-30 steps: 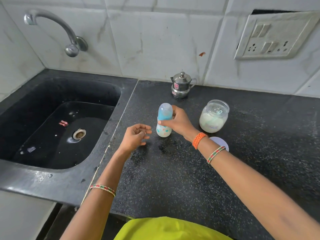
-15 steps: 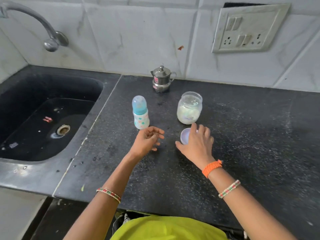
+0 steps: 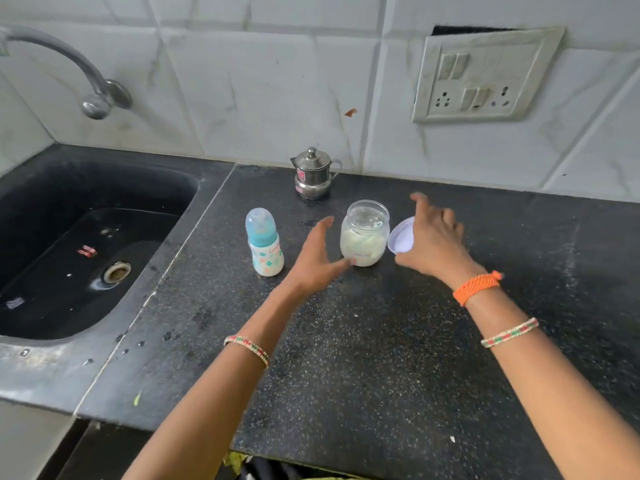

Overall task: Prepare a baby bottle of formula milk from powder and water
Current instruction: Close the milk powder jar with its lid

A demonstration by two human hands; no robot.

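Near surface [image 3: 381, 358] back edge: baby bottle [image 3: 264, 242] upright, capped; open powder jar [image 3: 364, 233] just beside it. Left hand [image 3: 317, 261] open, empty, thumb at jar base. Right hand [image 3: 434, 242] holds white lid [image 3: 401, 239], tilted, beside jar.

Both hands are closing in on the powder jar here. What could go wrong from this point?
The jar is open, and the left hand reaching for its side could tip it and spill powder. The lid, tilted in the right hand, might slip or go on crooked. The bottle stands close to the left forearm's path.
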